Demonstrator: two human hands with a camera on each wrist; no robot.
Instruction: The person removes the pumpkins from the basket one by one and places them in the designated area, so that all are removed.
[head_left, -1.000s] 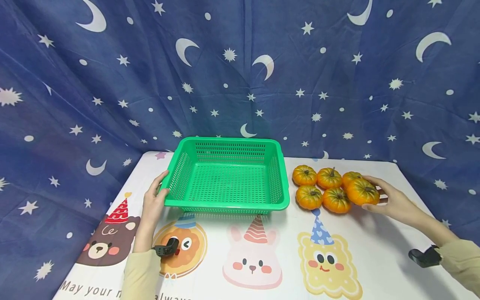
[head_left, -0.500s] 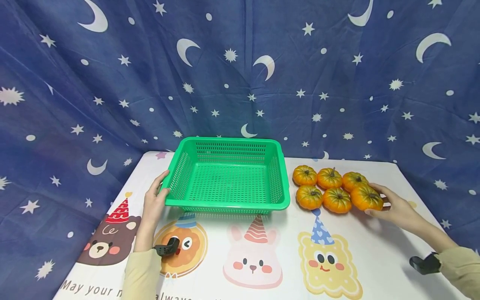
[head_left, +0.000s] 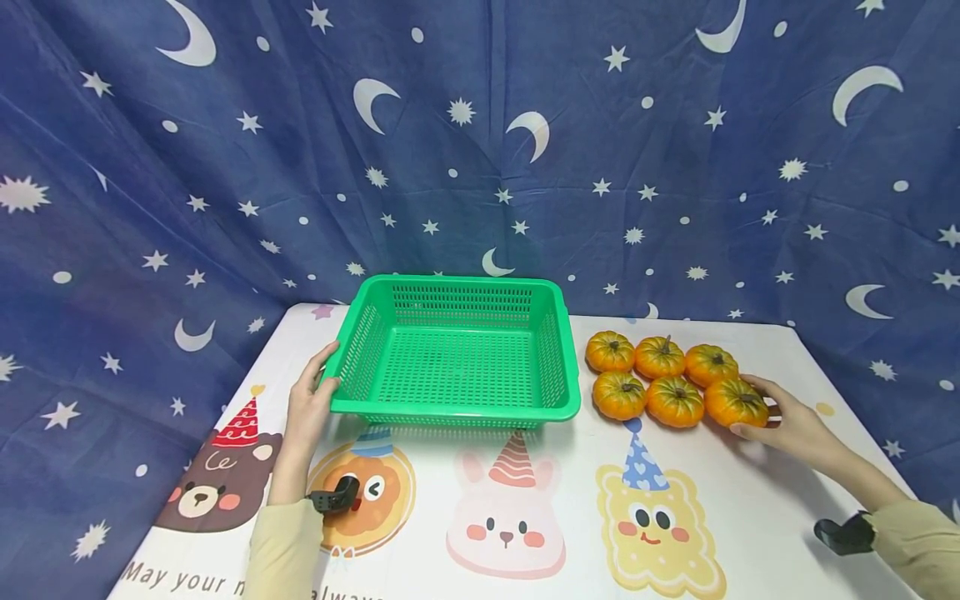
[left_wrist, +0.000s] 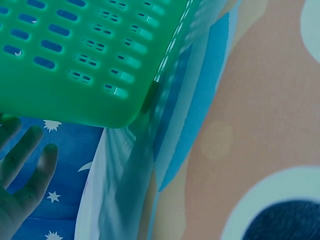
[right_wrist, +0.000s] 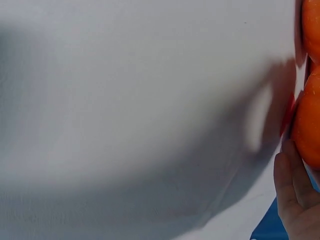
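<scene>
A green plastic basket (head_left: 454,411) with slotted walls stands on the table, nothing inside it. My left hand (head_left: 307,408) touches its left rim near the front corner, fingers fairly straight; the left wrist view shows those fingers (left_wrist: 42,167) spread beside the basket wall. Two rows of small orange pumpkins lie right of the basket. My right hand (head_left: 795,425) holds the front-right pumpkin (head_left: 735,402) from its right side, thumb in front and fingers behind. In the right wrist view, fingertips (right_wrist: 283,172) meet the pumpkin's edge; part of the hand is cut off.
Several other pumpkins, such as the front-middle pumpkin (head_left: 675,402) and the back-left pumpkin (head_left: 610,351), sit close together. The white tablecloth (head_left: 585,517) carries cartoon prints. A blue star-and-moon curtain (head_left: 480,167) hangs behind and at the sides of the table.
My right hand has lowered the pumpkin and shifted it right, to the right end of the front row, uncovering the pumpkin behind. The left hand and basket have stayed put.
</scene>
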